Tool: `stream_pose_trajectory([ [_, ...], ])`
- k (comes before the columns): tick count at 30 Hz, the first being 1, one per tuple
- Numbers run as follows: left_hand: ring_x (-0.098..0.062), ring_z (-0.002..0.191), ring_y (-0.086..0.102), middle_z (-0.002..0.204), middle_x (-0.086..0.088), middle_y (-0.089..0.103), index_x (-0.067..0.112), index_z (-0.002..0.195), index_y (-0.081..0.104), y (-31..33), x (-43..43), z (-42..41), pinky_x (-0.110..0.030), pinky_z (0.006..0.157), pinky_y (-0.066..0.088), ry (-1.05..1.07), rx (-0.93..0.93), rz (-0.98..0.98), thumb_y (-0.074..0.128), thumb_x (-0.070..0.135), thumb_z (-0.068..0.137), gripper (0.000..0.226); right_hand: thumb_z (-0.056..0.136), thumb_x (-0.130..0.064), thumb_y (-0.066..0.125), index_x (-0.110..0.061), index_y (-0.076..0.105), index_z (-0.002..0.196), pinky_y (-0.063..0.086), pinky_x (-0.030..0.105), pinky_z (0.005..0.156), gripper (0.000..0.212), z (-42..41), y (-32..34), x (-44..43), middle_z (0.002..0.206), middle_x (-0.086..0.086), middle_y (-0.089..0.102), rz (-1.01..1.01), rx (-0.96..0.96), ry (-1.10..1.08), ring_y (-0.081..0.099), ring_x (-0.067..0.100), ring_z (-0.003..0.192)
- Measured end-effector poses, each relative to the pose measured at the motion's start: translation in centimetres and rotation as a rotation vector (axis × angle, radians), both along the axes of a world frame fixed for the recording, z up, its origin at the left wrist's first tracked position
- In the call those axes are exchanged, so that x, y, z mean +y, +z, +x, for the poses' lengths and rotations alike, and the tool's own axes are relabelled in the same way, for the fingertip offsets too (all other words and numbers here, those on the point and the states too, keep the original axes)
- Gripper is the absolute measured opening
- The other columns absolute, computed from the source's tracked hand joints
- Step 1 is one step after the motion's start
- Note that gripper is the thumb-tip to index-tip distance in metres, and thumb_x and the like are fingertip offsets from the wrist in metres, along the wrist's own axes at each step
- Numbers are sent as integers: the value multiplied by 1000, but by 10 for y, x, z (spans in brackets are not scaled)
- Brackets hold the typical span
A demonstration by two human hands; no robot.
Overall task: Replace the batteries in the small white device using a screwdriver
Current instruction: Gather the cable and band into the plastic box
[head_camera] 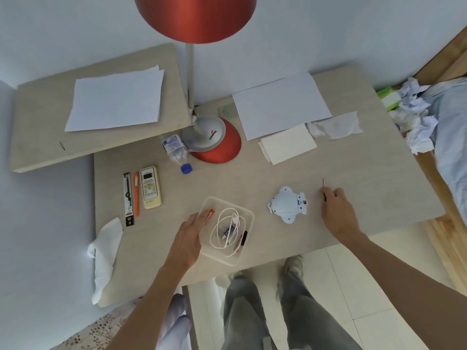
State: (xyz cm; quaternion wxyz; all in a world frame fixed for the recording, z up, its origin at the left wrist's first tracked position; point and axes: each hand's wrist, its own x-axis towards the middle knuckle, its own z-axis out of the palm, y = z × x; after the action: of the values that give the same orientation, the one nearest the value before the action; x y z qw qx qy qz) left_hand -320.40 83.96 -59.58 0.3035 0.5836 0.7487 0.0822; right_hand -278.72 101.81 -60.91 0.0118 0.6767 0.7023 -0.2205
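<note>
The white device (288,204) is lying flat on the tabletop (366,173) near the front edge. The right hand (337,210) is just beside it on the right, grip closed round a thin screwdriver (324,182) whose tip pokes out away from the person. Left of the device sits a clear tray (233,203) with a coiled white cable (227,231) inside, and the left hand (190,234) reaches over its left rim, grip pinching a red battery (209,216). Further left there's a remote (150,187), and a red lamp (214,142) stands behind.
</note>
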Motion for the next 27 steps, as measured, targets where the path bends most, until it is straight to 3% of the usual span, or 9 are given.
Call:
stream_pose_trajectory([
  [5, -14, 123, 58, 139, 13, 55, 42, 156, 42, 26, 0, 7, -22, 105, 47, 124, -143, 23, 42, 23, 111, 49, 100, -7, 54, -12, 52, 144, 46, 38, 79, 44, -12, 13, -3, 111, 15, 56, 1, 205, -194, 55, 30, 84],
  [9, -9, 119, 58, 135, 7, 57, 38, 160, 40, 43, -1, 9, -38, 106, 55, 221, -184, 69, 45, -9, 102, 75, 96, -9, 61, -12, 56, 143, 55, 42, 84, 47, -28, 34, -6, 98, 10, 69, -43, 419, -415, 68, 29, 87],
  [11, -9, 119, 58, 132, 10, 56, 41, 159, 40, 58, 3, 11, -41, 106, 55, 261, -215, 88, 44, -13, 100, 80, 97, -11, 62, -11, 58, 140, 60, 42, 77, 43, -37, 54, -10, 99, 9, 72, -95, 547, -507, 73, 30, 81],
  [13, -11, 118, 59, 130, 11, 56, 43, 159, 41, 76, 8, 16, -43, 107, 53, 280, -240, 109, 43, -14, 98, 83, 99, -8, 62, -11, 60, 139, 56, 30, 64, 40, -45, 80, -14, 103, 13, 72, -120, 677, -562, 73, 28, 74],
  [16, -15, 112, 62, 126, 17, 56, 46, 157, 43, 107, 17, 24, -45, 105, 55, 276, -264, 142, 43, -15, 95, 87, 101, -2, 60, -9, 64, 133, 60, 25, 63, 34, -53, 121, -19, 104, 22, 70, -141, 852, -557, 71, 27, 69],
  [19, -19, 113, 63, 127, 22, 55, 52, 153, 44, 140, 28, 36, -49, 105, 55, 288, -291, 160, 44, -13, 92, 89, 101, 1, 58, -10, 71, 124, 63, 50, 91, 28, -55, 165, -24, 95, 19, 69, -207, 992, -494, 70, 24, 73],
  [21, -18, 116, 63, 131, 20, 56, 55, 150, 46, 165, 36, 48, -49, 104, 55, 292, -308, 179, 45, -13, 92, 89, 102, 2, 58, -12, 72, 124, 59, 56, 97, 30, -51, 197, -26, 89, 14, 68, -254, 1081, -425, 69, 22, 76],
  [25, -22, 127, 61, 148, 13, 50, 75, 138, 39, 216, 55, 82, -49, 109, 53, 233, -310, 194, 46, -8, 96, 93, 103, 1, 57, -14, 71, 127, 59, 55, 99, 32, -39, 261, -28, 113, 32, 68, -317, 1226, -296, 68, 29, 86],
  [27, -23, 128, 61, 148, 9, 52, 75, 137, 38, 237, 64, 102, -49, 111, 50, 204, -301, 203, 45, -7, 96, 92, 103, 3, 56, -12, 70, 128, 60, 50, 93, 32, -29, 290, -27, 115, 35, 67, -312, 1288, -253, 67, 31, 90],
])
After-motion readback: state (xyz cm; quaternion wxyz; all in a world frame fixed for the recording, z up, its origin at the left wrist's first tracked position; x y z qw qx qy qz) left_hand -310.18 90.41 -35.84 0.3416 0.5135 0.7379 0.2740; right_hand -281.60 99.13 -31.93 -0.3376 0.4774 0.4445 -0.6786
